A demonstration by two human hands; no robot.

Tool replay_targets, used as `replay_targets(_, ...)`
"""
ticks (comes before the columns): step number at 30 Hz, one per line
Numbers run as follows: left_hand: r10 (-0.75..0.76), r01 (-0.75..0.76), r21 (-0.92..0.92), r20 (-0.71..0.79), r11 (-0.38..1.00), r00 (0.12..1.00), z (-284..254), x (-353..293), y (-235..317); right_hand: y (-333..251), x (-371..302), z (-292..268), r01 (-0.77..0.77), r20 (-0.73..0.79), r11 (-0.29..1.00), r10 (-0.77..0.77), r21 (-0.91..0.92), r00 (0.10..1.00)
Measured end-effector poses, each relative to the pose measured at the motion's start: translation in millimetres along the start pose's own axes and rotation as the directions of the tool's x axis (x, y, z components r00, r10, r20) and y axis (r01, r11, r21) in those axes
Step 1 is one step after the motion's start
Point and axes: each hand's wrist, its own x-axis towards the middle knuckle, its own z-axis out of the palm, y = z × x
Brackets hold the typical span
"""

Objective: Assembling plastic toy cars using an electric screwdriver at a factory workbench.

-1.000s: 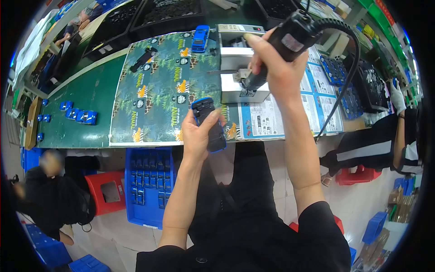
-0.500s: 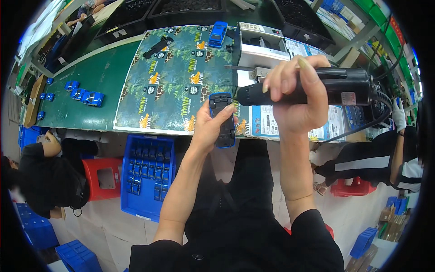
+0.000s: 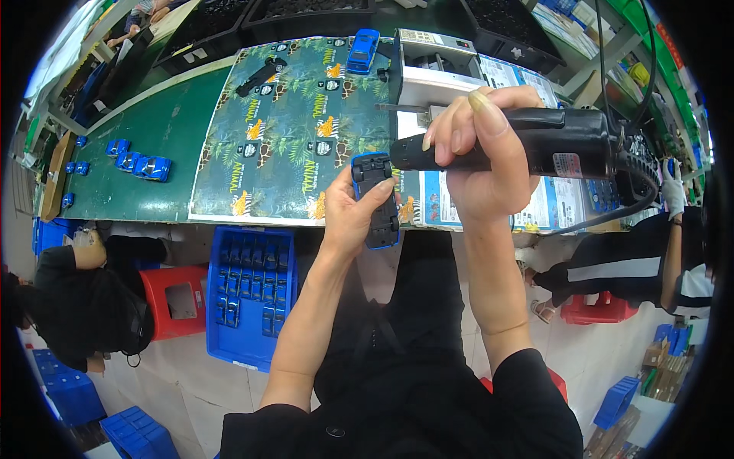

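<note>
My left hand (image 3: 350,208) is closed around a blue toy car (image 3: 375,200) at the table's front edge, with the car's black underside facing up and the thumb pressed on it. In my right hand (image 3: 489,149) is a black electric screwdriver (image 3: 562,141), held level with its nose pointing left. The nose ends close to the upper end of the toy car; I cannot tell whether its tip touches. A thick coiled cord (image 3: 641,172) runs from the tool's back end. Beyond my hands stands a metal box-shaped machine (image 3: 437,65), partly hidden by my right hand.
Another blue car (image 3: 362,51) and a black chassis (image 3: 262,75) lie on the patterned mat (image 3: 294,115). Several blue cars (image 3: 145,166) stand left on the green table (image 3: 183,122). A blue crate (image 3: 252,356) of cars sits below. Co-workers flank me, one with a gloved hand (image 3: 673,191).
The screwdriver and my right hand have shifted slightly left in view. My left hand still holds the toy car in nearly the same place.
</note>
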Motion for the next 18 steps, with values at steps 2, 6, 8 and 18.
replay_targets(2,0.021,-0.021,0.025,0.005,0.999,1.000,-0.6,0.6,-0.6,0.1,0.0,0.3,0.025,-0.008,1.000,-0.025,-0.015,1.000)
replay_targets(6,-0.103,0.105,-0.057,0.030,0.993,0.994,-13.8,4.0,4.6,-3.6,-0.5,0.3,0.023,-0.020,0.999,-0.024,-0.037,1.000)
replay_targets(8,-0.184,0.187,-0.154,0.036,0.970,0.982,-21.3,5.9,6.5,-6.6,-0.2,4.5,0.011,-0.046,1.000,-0.012,-0.023,0.999)
replay_targets(18,-0.148,0.176,-0.344,0.106,0.922,0.983,-36.7,7.9,-1.5,-20.9,1.4,7.7,0.018,-0.075,0.999,-0.015,0.042,0.997)
